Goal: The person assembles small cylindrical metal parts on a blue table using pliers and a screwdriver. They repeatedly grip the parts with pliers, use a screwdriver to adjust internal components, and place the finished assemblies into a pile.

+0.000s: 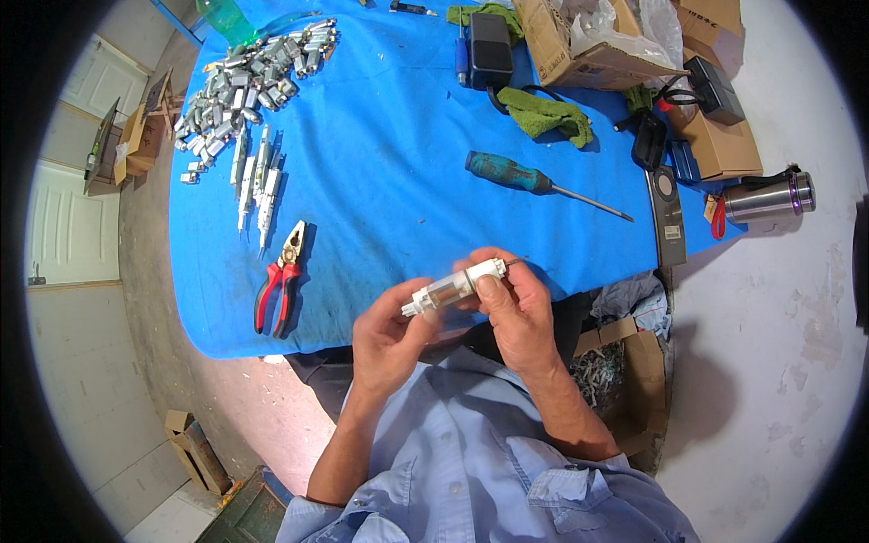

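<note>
Between both hands, near the table's front edge, is a small cylindrical device (449,290) with white plastic ends and a clear middle section. My left hand (394,332) grips its lower-left end, thumb in front. My right hand (519,312) holds the upper-right end with the thumb pressed on the white part; a thin metal shaft sticks out there. Combination pliers (282,282) with red and black handles lie left of my hands. A screwdriver (512,174) with a teal and black handle rests beyond my right hand.
Several slim white assemblies (256,180) lie behind the pliers, near a heap of small metal motors (237,88). At the back right are a cardboard box (590,61), a green cloth (546,115) and a black power adapter (490,51). A steel flask (767,197) lies on the right.
</note>
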Demonstrator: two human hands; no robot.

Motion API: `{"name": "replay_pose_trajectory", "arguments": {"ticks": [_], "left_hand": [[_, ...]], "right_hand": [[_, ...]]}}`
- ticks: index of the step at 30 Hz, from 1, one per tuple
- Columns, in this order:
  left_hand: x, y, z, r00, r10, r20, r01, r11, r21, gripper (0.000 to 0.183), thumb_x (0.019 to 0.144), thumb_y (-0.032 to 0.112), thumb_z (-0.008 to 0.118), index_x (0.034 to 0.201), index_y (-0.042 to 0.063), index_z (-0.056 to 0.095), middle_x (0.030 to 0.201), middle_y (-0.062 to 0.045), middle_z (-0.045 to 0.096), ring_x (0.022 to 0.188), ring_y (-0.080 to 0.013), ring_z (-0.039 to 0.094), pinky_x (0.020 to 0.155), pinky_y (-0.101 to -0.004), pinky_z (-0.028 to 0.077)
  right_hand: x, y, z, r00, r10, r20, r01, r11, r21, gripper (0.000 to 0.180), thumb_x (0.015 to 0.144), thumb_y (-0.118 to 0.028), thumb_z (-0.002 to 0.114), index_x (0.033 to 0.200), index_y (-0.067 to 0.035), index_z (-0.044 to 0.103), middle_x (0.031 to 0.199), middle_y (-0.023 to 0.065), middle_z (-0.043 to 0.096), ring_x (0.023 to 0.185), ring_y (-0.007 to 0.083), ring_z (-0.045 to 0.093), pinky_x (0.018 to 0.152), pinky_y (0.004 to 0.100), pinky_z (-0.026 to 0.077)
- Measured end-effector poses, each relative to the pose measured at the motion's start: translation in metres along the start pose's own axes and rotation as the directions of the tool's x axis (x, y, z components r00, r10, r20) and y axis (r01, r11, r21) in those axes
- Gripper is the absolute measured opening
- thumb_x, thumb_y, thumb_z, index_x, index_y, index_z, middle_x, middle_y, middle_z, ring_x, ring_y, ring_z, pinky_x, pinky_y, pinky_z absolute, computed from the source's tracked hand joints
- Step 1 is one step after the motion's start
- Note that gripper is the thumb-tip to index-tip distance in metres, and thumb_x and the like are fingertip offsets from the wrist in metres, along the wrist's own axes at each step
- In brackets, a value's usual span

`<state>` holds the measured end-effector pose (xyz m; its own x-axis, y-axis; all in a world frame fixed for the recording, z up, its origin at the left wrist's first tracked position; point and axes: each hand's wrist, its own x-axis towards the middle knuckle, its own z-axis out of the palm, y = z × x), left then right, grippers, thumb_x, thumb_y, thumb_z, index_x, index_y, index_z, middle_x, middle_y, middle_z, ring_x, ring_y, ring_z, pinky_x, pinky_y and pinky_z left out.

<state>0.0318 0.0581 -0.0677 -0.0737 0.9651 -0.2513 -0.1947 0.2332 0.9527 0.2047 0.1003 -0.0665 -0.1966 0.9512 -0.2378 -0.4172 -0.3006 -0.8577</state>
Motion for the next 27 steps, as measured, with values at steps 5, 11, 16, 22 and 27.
{"name": "replay_pose_trajectory", "arguments": {"ticks": [5,11,16,22,27], "left_hand": [[-0.005,-0.012,0.001,0.998,0.054,-0.022,-0.054,0.998,0.015,0.032,0.097,0.002,0.066,0.128,-0.004,0.062,0.101,-0.009,0.071,0.082,-0.0120,0.068,0.067,-0.0263,0.059],[-0.005,-0.008,-0.001,0.998,0.058,0.036,-0.060,0.995,0.076,0.033,0.098,0.001,0.062,0.131,-0.004,0.058,0.101,-0.009,0.070,0.081,-0.0121,0.066,0.068,-0.0267,0.056],[-0.006,-0.003,0.005,0.998,0.012,-0.064,-0.013,1.000,-0.019,0.044,0.096,0.002,0.067,0.137,-0.002,0.051,0.107,-0.011,0.069,0.086,-0.0141,0.066,0.071,-0.0270,0.056],[-0.011,0.008,-0.018,0.970,0.157,-0.186,-0.125,0.977,0.174,0.033,0.095,0.003,0.069,0.126,-0.003,0.059,0.103,-0.011,0.072,0.083,-0.0131,0.068,0.070,-0.0264,0.057],[-0.003,0.049,-0.063,0.842,0.430,-0.326,-0.256,0.850,0.461,0.016,0.088,0.001,0.072,0.104,-0.003,0.072,0.092,-0.010,0.073,0.079,-0.0131,0.070,0.072,-0.0258,0.055]], "right_hand": [[-0.004,-0.001,0.000,0.999,-0.037,-0.003,0.036,0.996,-0.080,0.035,0.103,-0.016,0.059,0.131,0.004,0.054,0.122,0.0148,0.066,0.104,0.0170,0.065,0.090,0.0316,0.056],[-0.003,-0.004,-0.004,1.000,0.005,-0.005,-0.005,0.999,-0.035,0.030,0.102,-0.015,0.058,0.126,0.004,0.057,0.119,0.0145,0.067,0.103,0.0187,0.066,0.091,0.0339,0.058],[-0.002,-0.020,0.004,0.993,0.034,-0.109,-0.029,0.998,0.047,0.029,0.101,-0.014,0.061,0.125,0.003,0.059,0.114,0.0134,0.068,0.097,0.0185,0.068,0.083,0.0323,0.059],[0.027,-0.061,0.014,0.981,-0.174,-0.089,0.148,0.958,-0.245,0.032,0.102,-0.018,0.063,0.126,0.002,0.060,0.101,0.0087,0.068,0.083,0.0138,0.067,0.068,0.0265,0.058],[0.063,-0.076,0.025,0.974,-0.154,-0.163,0.112,0.964,-0.241,0.030,0.102,-0.019,0.061,0.126,-0.001,0.060,0.097,0.0075,0.068,0.080,0.0128,0.068,0.058,0.0229,0.052]]}}
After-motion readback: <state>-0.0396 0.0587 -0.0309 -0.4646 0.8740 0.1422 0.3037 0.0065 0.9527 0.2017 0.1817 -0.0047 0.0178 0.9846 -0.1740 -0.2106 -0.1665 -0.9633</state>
